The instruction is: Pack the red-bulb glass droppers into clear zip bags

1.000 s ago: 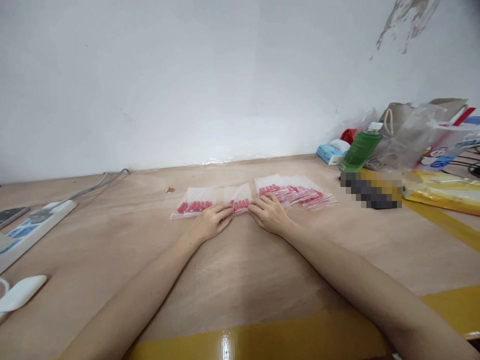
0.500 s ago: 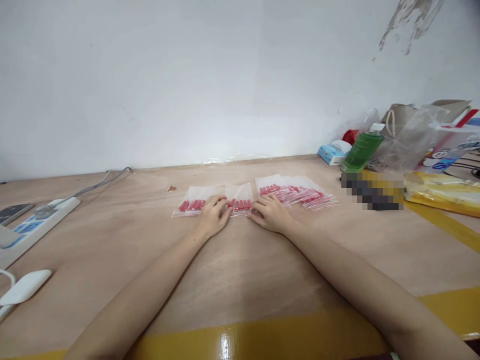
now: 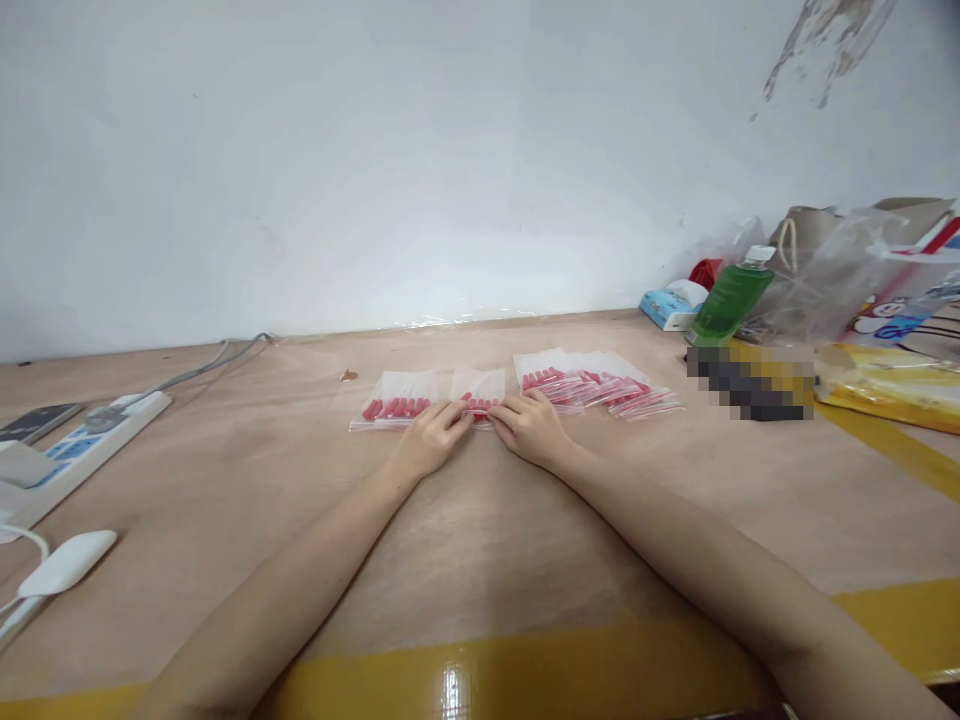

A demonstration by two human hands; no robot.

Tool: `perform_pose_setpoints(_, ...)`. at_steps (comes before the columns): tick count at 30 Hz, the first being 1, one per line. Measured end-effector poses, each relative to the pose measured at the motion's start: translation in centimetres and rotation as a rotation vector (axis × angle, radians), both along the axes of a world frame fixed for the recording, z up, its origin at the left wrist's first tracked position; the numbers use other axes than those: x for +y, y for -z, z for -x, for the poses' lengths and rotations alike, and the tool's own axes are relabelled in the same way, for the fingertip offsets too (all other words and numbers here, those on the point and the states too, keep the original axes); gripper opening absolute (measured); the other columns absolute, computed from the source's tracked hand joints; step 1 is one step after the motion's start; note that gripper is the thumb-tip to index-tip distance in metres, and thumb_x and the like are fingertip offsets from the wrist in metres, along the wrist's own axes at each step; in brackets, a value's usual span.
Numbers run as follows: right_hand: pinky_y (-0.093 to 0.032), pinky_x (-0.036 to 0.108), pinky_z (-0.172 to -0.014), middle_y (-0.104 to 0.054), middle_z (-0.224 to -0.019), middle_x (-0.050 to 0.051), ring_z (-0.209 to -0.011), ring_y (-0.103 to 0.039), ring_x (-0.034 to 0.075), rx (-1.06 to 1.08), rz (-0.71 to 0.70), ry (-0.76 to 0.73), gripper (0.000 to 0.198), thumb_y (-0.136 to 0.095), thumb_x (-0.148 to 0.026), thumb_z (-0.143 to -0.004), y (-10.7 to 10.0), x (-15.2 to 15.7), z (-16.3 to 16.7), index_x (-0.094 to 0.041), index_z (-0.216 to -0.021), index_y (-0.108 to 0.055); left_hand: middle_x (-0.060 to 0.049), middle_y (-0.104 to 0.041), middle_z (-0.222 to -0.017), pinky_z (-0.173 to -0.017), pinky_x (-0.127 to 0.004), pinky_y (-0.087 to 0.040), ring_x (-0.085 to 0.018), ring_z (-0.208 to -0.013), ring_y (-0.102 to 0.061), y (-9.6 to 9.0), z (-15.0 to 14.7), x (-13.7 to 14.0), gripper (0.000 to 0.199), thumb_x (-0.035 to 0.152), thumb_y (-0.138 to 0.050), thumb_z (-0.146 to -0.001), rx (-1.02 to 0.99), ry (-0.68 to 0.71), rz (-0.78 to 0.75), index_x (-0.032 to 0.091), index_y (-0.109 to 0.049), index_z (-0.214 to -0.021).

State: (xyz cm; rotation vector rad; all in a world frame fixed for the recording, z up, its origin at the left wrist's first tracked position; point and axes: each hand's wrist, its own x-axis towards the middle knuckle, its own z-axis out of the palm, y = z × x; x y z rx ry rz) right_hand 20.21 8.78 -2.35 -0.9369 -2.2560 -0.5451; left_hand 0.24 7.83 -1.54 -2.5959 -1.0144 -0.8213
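A small clear zip bag [image 3: 480, 384] with several red, capsule-like pieces in it lies flat on the table between my hands. My left hand [image 3: 436, 436] pinches its near left corner. At its near right side, the fingers of my right hand [image 3: 534, 428] are closed on the bag's edge. Left of my left hand lies another clear bag [image 3: 409, 385] with a row of red pieces, its near right part hidden by the hand. Beyond my right hand, several similar filled bags [image 3: 600, 380] overlap in a fanned pile.
A white power strip [image 3: 120, 440], a phone [image 3: 37, 424] and a white adapter [image 3: 69, 562] sit at the left. At the back right are a tissue pack [image 3: 667, 308], a green bottle [image 3: 731, 300], plastic bags [image 3: 825, 270] and a yellow package [image 3: 885, 385]. Yellow tape [image 3: 390, 682] runs along the near edge.
Both hands have moved slightly closer together at the near edge of the middle bag, covering more of its red pieces. The view has shifted a little.
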Motion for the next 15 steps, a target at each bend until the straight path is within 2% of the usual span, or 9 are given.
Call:
perform_pose_setpoints(4, -0.031, 0.028, -0.075, -0.061, -0.072, 0.004, -0.067, -0.05, 0.013, 0.013, -0.043, -0.036, 0.025, -0.037, -0.016, -0.089, 0.1, 0.0, 0.4, -0.016, -0.085, -0.062, -0.017, -0.05, -0.12, -0.08, -0.041, -0.045, -0.026, -0.092, -0.055, -0.7, -1.0, -0.3, 0.026, 0.006, -0.038, -0.084, 0.178, -0.218, -0.116, 0.011, -0.06, -0.099)
perform_pose_setpoints(8, -0.034, 0.028, -0.078, -0.061, -0.077, 0.004, -0.073, -0.051, 0.014, -0.008, -0.047, -0.078, 0.027, -0.035, -0.016, -0.089, 0.5, 0.2, 0.6, -0.016, -0.084, -0.061, -0.018, -0.05, -0.12, -0.075, -0.04, -0.047, -0.027, -0.088, -0.056, -0.5, -1.6, 0.1, 0.018, 0.012, -0.044, -0.083, 0.211, -0.38, -0.129, 0.011, -0.062, -0.084)
perform_pose_setpoints(10, -0.034, 0.028, -0.079, -0.061, -0.078, 0.004, -0.072, -0.051, 0.014, -0.01, -0.04, -0.08, 0.027, -0.036, -0.016, -0.089, 0.6, 0.3, 0.6, -0.016, -0.081, -0.061, -0.016, -0.052, -0.117, -0.074, -0.038, -0.048, -0.025, -0.087, -0.057, -0.2, -1.6, 0.5, 0.018, 0.014, -0.045, -0.084, 0.172, -0.383, -0.135, 0.013, -0.062, -0.081)
perform_pose_setpoints(15, -0.032, 0.029, -0.078, -0.063, -0.075, 0.004, -0.069, -0.051, 0.013, -0.011, -0.054, -0.07, 0.026, -0.038, -0.017, -0.089, 0.4, 0.2, 0.5, -0.016, -0.079, -0.061, -0.012, -0.06, -0.108, -0.081, -0.036, -0.049, -0.023, -0.093, -0.057, 0.6, -1.2, 1.5, 0.018, 0.016, -0.047, -0.084, 0.033, -0.284, -0.181, 0.014, -0.064, -0.08)
